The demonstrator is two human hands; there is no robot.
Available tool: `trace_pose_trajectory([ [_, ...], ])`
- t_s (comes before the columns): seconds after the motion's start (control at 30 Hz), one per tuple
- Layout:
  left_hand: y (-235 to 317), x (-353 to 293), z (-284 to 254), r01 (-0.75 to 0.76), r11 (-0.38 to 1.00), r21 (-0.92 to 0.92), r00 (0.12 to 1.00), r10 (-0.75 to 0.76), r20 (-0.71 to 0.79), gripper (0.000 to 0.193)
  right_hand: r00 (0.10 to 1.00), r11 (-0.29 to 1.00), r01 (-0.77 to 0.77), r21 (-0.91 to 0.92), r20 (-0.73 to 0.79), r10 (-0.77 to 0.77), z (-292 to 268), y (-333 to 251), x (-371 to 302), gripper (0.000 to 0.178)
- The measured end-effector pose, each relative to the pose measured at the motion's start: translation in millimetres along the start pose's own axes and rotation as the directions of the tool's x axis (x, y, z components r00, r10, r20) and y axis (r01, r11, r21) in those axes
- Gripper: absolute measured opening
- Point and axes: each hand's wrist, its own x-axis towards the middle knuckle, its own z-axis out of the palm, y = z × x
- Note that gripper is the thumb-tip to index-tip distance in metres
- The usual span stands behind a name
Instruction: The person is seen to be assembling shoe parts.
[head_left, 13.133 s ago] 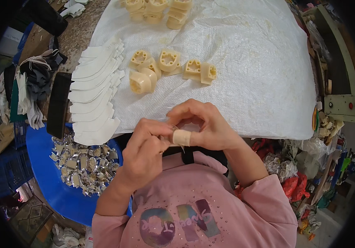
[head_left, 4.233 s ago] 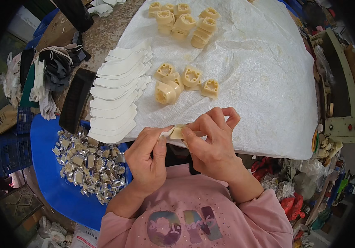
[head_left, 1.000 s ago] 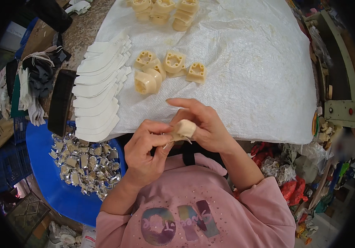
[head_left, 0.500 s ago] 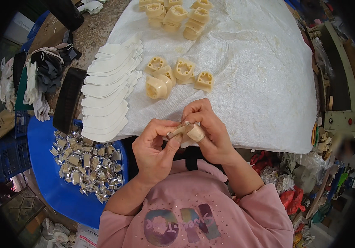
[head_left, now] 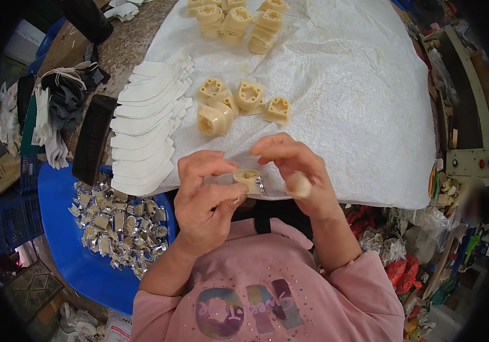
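My left hand pinches a small beige plastic piece with a hollow top and a shiny silver side, just over the table's near edge. Opposite it, a short gap away, my right hand has its fingers apart and curved, with nothing seen in them. A beige wrap covers its thumb. Beyond my hands, several cream plastic blocks with holes in their ends lie in a loose group. White curved fabric pieces are fanned in an overlapping row to the left.
A white woven sheet covers the table. More cream blocks sit at the far side. Below left, a blue tub holds many silver-and-beige pieces. A dark curved object and dark cloth strips lie at left.
My hands were together on the beige piece and a pale strip. Now the right hand has let go and drawn right; the left keeps the piece, turned so its silver side shows.
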Motion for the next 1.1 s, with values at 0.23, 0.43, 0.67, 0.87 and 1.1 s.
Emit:
trace_pose_trajectory([
  [0.23,-7.2,-9.0,-9.3,0.138,0.909,-0.393,0.983,-0.077,0.167,0.029,0.999,0.98,-0.006,-0.198,0.034,0.012,-4.1,-9.5,3.4,0.046],
  [0.43,1.5,-2.3,-7.6,0.573,0.694,-0.436,0.806,-0.381,0.452,0.061,0.919,0.851,0.395,-0.347,0.138,-0.37,7.5,4.9,4.2,0.054],
  [0.67,10.2,-7.0,-2.4,0.638,0.672,-0.377,0.765,-0.496,0.411,0.062,0.939,0.779,0.33,-0.533,0.106,-0.326,20.3,13.8,-5.8,0.043],
  [0.87,13.2,-12.0,5.3,0.575,0.605,-0.551,0.818,-0.427,0.384,0.069,0.958,0.959,-0.281,0.045,-0.054,0.283,30.3,-6.2,0.0,0.026],
  [1.1,20.6,-13.7,15.0,0.41,0.86,-0.305,0.908,-0.352,0.226,0.073,0.92,0.92,-0.372,0.125,0.186,0.346,22.5,8.4,0.7,0.017],
])
